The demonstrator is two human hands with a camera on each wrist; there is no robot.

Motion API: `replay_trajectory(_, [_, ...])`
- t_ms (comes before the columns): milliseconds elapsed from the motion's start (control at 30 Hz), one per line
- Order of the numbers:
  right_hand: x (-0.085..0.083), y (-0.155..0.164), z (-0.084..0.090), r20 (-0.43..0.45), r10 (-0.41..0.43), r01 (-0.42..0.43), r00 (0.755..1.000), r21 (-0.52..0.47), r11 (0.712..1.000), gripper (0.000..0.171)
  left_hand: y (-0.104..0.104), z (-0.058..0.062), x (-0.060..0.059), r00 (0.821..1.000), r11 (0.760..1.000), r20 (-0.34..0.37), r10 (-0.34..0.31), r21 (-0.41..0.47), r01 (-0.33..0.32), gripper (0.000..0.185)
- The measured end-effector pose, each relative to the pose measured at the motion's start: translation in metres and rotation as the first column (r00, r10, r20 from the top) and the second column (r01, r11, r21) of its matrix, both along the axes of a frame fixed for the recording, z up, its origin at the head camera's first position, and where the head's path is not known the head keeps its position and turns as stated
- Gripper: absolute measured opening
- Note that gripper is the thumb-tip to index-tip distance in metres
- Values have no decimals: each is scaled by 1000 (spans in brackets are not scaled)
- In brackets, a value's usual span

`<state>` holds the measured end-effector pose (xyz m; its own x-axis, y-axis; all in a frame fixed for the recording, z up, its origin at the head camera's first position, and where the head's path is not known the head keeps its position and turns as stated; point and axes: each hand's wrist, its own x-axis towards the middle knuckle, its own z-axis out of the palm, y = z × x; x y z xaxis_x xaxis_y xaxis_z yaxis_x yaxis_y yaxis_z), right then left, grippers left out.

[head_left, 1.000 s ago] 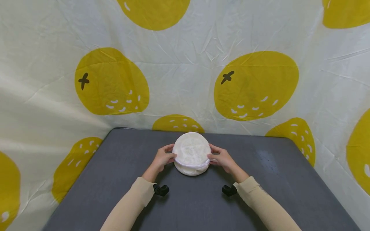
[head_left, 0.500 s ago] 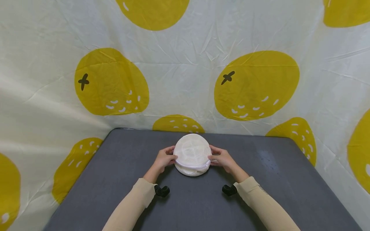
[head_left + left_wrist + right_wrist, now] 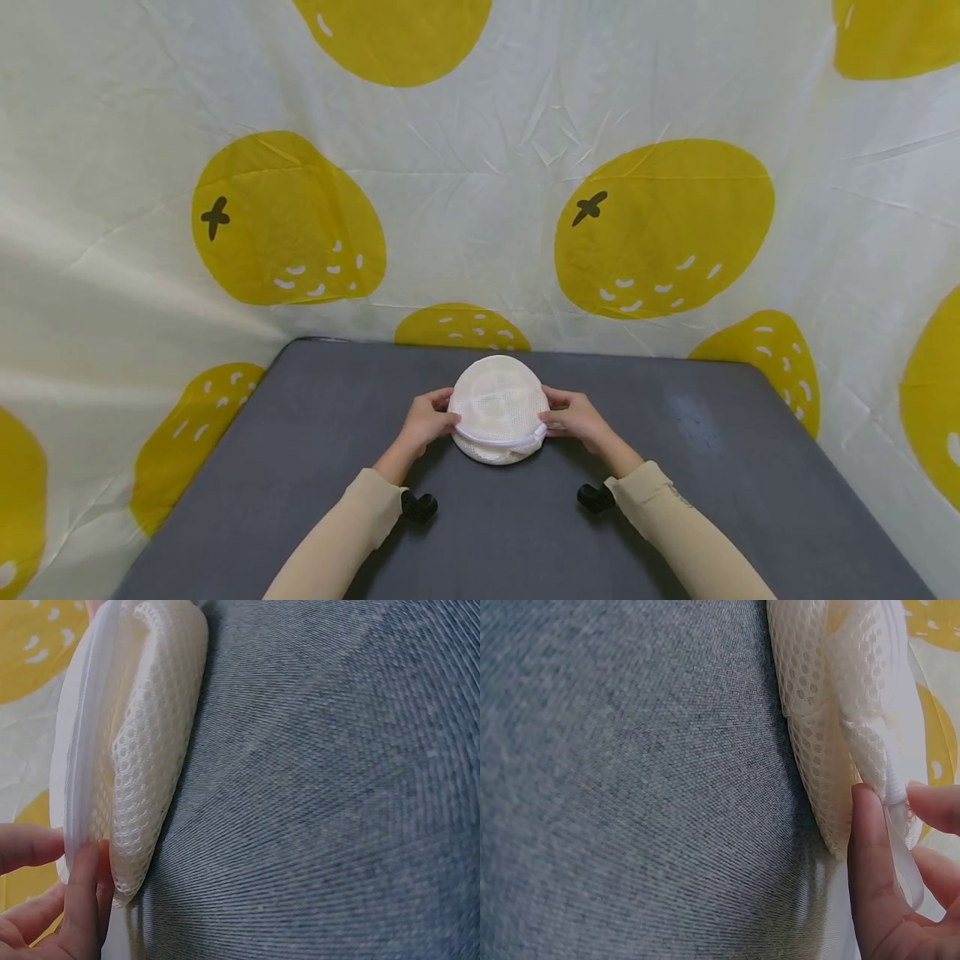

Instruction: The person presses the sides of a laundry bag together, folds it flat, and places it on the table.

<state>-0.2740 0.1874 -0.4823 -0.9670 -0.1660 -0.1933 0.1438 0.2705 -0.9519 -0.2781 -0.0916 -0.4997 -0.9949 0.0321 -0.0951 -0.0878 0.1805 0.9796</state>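
A round white mesh laundry bag (image 3: 498, 400) sits near the far edge of the grey table, tilted with its flat face up. A white zipper (image 3: 81, 742) runs along its near side. My left hand (image 3: 425, 421) pinches the bag's left rim, thumb and fingers on either side of the zipped edge. On the opposite rim, my right hand (image 3: 577, 417) pinches the edge close to a small white loop (image 3: 906, 870). Below the zipper the mesh folds inward, as both wrist views show.
The dark grey table (image 3: 495, 533) spreads around the bag. Behind it hangs a pale curtain (image 3: 472, 225) printed with large yellow fruit. Black wrist-worn devices (image 3: 418, 507) stick out from the beige sleeves (image 3: 337, 533).
Both hands keep their grip on the rim. The bag's raised upper face has sunk slightly toward the table, and the head view has shifted a little.
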Motion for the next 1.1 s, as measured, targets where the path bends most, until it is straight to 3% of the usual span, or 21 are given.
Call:
replay_trajectory(433, [-3,-1,3,6,-15,15,1000,24,1000,65,6,4,1,999,994,-38,26,-106,-30,58])
replay_trajectory(733, [-4,-1,3,9,-22,22,1000,42,999,65,8,8,-2,999,994,-7,33,-102,-33,59])
replay_trajectory(1100, [-2,-2,8,-22,37,-35,999,83,996,66,0,7,-3,1000,999,-5,-25,-45,25,56])
